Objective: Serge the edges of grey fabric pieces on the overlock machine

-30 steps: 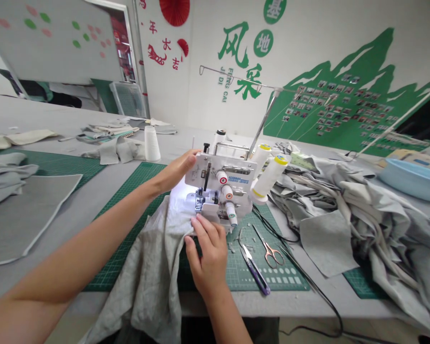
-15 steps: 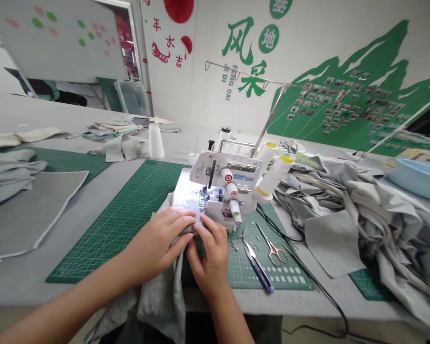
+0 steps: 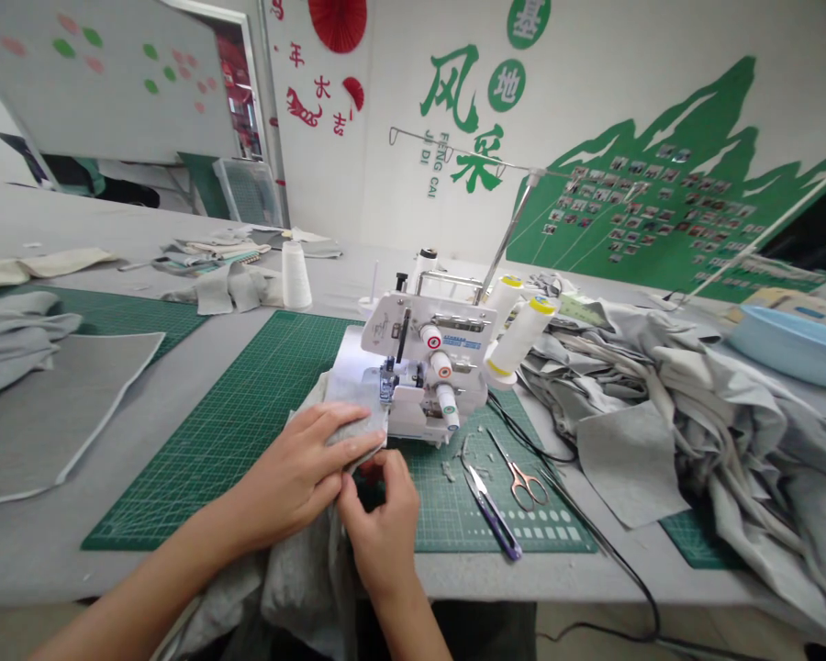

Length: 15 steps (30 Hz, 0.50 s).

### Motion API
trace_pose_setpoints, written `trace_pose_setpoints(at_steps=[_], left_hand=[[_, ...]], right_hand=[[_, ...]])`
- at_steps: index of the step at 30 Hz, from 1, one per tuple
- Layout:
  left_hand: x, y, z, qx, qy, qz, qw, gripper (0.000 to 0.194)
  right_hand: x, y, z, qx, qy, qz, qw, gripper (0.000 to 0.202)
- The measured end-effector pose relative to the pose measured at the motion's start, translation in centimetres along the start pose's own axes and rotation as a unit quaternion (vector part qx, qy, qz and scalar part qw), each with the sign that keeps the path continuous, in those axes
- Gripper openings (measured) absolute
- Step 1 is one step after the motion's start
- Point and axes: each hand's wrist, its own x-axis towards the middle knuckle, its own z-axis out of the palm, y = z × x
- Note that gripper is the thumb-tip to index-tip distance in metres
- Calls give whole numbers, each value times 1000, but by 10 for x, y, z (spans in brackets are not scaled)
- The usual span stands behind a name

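Observation:
A white overlock sewing machine [image 3: 419,358] stands on a green cutting mat [image 3: 248,404], its lamp lighting the needle area. Grey fabric [image 3: 309,578] runs from the machine's plate down over the table's front edge. My left hand [image 3: 303,468] lies on the fabric just in front of the presser foot, fingers stretched forward over it. Close beside it, my right hand [image 3: 382,514] is closed at the fabric's right edge, thumb and fingers bent together on it. The right fingertips are partly hidden.
To the right lie thread snips [image 3: 492,514], small scissors [image 3: 525,482], black cables [image 3: 612,542] and a heap of grey fabric [image 3: 633,395]. A blue basin [image 3: 795,340] sits farther right. At left are a bound grey panel [image 3: 75,404] and a white thread cone [image 3: 295,275].
My right hand has drawn back from the presser foot toward me, its fingers curling at the fabric edge. The left hand has shifted slightly back and left. The view has moved a little.

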Motion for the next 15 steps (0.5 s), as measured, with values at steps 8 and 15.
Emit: trace_pose_setpoints(at_steps=[8, 15], left_hand=[[-5, 9, -3, 23, -5, -3, 1000, 61], [-7, 19, 0, 47, 11, -23, 999, 63]], right_hand=[[6, -10, 24, 260, 16, 187, 947, 22], [0, -7, 13, 138, -5, 181, 974, 12]])
